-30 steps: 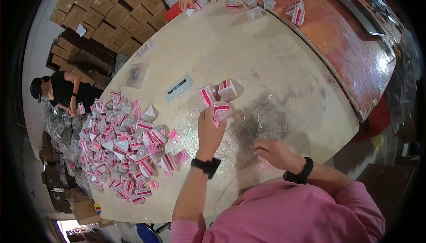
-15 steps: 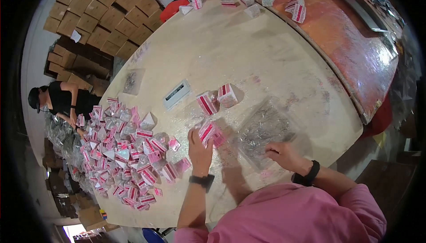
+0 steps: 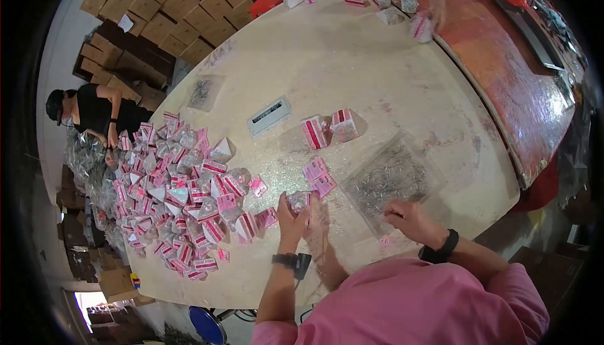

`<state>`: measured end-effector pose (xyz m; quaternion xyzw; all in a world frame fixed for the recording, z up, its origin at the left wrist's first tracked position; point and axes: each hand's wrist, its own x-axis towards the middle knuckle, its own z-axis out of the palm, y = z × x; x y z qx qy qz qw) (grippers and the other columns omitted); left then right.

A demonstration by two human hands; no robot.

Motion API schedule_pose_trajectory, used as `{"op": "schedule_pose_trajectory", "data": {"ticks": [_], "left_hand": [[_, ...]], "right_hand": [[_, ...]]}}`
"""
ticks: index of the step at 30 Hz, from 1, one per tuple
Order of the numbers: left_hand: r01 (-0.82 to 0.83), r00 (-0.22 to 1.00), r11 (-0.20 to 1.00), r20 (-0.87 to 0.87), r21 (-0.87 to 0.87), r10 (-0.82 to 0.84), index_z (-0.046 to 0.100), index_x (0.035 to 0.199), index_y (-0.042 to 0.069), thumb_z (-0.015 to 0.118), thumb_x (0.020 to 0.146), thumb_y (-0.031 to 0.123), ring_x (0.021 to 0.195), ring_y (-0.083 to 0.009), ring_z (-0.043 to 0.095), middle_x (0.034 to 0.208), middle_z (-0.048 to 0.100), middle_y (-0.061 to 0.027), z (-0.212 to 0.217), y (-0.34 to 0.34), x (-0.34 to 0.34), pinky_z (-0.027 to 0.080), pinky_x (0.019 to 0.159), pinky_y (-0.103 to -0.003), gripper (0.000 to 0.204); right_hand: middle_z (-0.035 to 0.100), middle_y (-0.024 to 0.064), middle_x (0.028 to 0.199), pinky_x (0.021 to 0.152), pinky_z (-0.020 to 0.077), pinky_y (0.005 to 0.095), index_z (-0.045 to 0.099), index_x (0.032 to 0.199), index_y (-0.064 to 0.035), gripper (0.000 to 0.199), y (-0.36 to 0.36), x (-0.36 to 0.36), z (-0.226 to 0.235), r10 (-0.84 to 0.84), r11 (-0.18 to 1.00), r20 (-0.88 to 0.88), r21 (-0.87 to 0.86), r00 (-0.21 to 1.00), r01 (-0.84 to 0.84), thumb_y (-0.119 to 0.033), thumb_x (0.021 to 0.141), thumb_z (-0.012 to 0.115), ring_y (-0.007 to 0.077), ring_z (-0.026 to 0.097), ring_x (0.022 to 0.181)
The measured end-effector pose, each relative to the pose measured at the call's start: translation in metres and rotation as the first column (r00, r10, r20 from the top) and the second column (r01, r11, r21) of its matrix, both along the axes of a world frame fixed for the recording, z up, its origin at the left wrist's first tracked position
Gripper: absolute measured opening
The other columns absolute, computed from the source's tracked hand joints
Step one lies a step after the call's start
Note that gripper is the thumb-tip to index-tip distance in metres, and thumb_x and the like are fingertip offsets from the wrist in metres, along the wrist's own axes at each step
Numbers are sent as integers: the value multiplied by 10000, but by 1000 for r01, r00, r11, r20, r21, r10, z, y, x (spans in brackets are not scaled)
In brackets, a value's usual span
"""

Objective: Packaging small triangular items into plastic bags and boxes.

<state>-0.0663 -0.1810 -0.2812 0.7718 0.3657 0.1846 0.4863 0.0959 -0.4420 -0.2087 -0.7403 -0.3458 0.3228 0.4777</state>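
Observation:
My left hand (image 3: 292, 226) is closed round a small clear package with a pink-and-white label (image 3: 300, 202), held just above the table. A folded pink card (image 3: 319, 177) lies just beyond it. Over the near right edge of a flat, clear-edged tray (image 3: 434, 184) with many thin metal pieces (image 3: 384, 184), my right hand (image 3: 412, 222) has its fingers pinched together. What they hold, if anything, is too small to make out. Farther out stand two packages, a tilted one (image 3: 315, 133) and a boxy one (image 3: 343, 124), both with red-pink striped labels.
A large heap of similar packages (image 3: 182, 194) covers the table's left side. Beyond my hands lie a grey-white rectangular plate (image 3: 269, 117) and a small clear bag (image 3: 204, 92). A person in black (image 3: 97, 109) works at the left; another person's hand (image 3: 434, 8) touches a package (image 3: 421, 28) far right.
My left hand has drawn the package nearer and turned it; the pink card now shows apart on the table. Another person's arm has come in at the far right. The view has shifted slightly.

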Motion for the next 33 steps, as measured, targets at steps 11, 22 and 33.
{"op": "schedule_pose_trajectory", "data": {"ticks": [11, 22, 33], "left_hand": [[-102, 966, 956, 203, -275, 162, 300, 1229, 49, 697, 626, 55, 924, -163, 481, 1064, 427, -78, 49, -49, 5, 436, 763, -259, 721], [310, 797, 565, 533, -765, 284, 341, 1205, 92, 324, 893, 449, 1005, -210, 503, 1130, 478, -107, 113, -107, 5, 421, 860, -335, 475], [322, 706, 675, 643, -664, 297, 292, 1241, -9, 576, 808, 220, 1033, -206, 487, 1142, 463, -124, 143, -123, -8, 391, 895, -341, 566]], "right_hand": [[554, 112, 664, 558, 424, 292, 558, 852, 11, 161, 7, -10, 14, -16, 999, -210, -37, 978, 9, -138, 802, 526, 172, 534, 598], [547, 11, 681, 517, 408, 208, 577, 890, 19, 120, 42, -36, 71, 200, 967, -429, 229, 881, -108, -47, 800, 534, 61, 501, 597], [568, 35, 730, 551, 420, 225, 570, 912, 18, 133, 25, -51, 113, 207, 946, -224, 295, 952, -136, -21, 800, 510, 72, 501, 620]]}}
